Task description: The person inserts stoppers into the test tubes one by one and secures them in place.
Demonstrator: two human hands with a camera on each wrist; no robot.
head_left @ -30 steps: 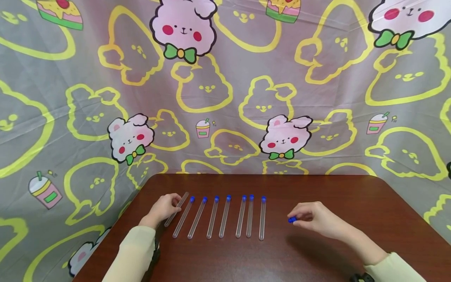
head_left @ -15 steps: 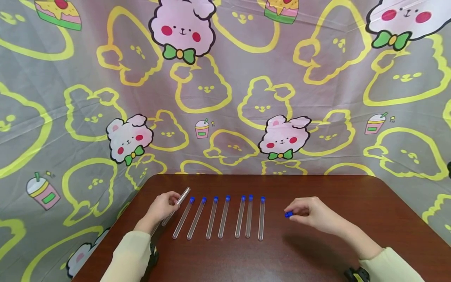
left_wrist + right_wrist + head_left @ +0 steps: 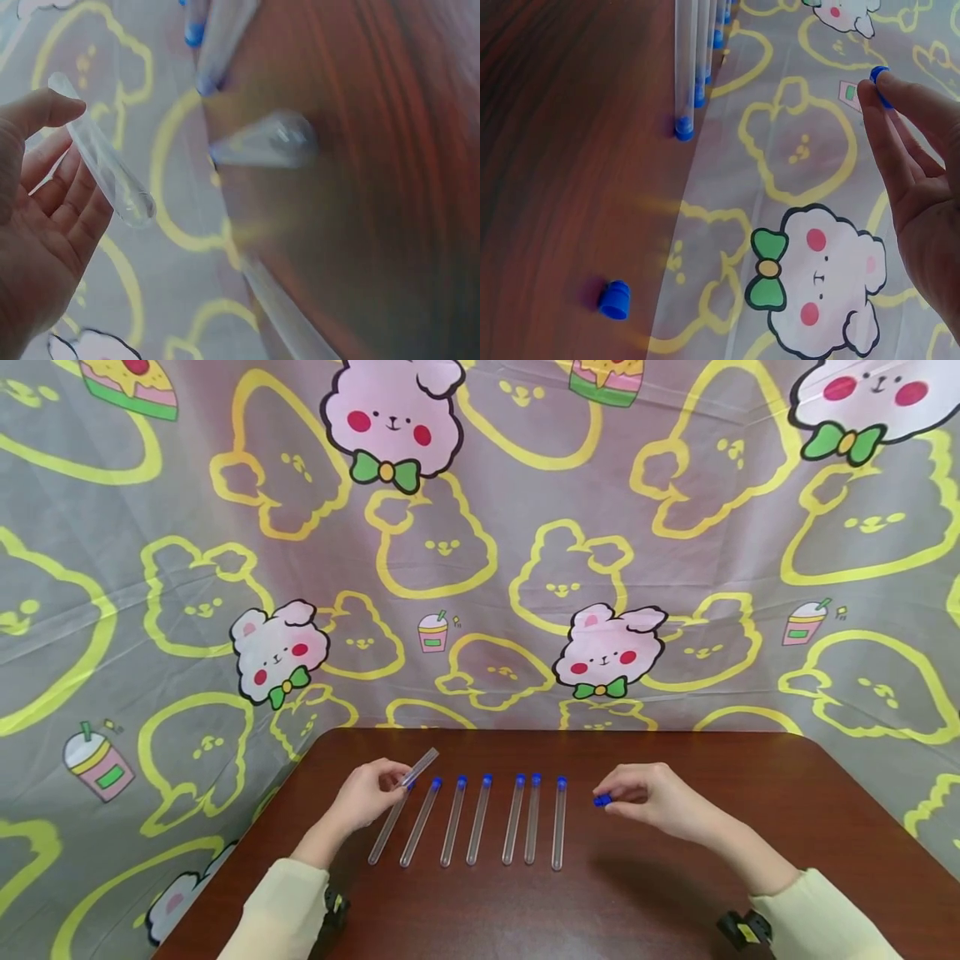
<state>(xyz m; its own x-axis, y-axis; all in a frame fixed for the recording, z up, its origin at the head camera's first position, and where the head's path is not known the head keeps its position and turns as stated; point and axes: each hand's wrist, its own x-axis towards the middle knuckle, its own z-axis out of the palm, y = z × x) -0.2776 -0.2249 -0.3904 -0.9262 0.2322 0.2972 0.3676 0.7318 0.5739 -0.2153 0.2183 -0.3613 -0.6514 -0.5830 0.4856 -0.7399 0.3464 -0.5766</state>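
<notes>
My left hand (image 3: 369, 793) pinches an uncapped clear test tube (image 3: 422, 766) between thumb and fingers. The tube is raised and tilted, its far end pointing up and to the right over the leftmost capped tube. In the left wrist view the rounded end of the held test tube (image 3: 135, 206) hangs below the palm. My right hand (image 3: 652, 795) pinches a small blue cap (image 3: 602, 800) at its fingertips, above the table right of the tubes. The right wrist view has this cap (image 3: 881, 86) between thumb and fingers.
Several test tubes (image 3: 450, 831) with blue caps lie in a row on the brown table (image 3: 480, 910), capped ends away from me. Another blue cap (image 3: 615, 300) sits on the table in the right wrist view. A patterned cloth (image 3: 480, 610) hangs behind the table.
My left hand has lifted the uncapped tube off the left side and brought it rightward. My right hand has moved the cap slightly left and up in the view, towards the tubes.
</notes>
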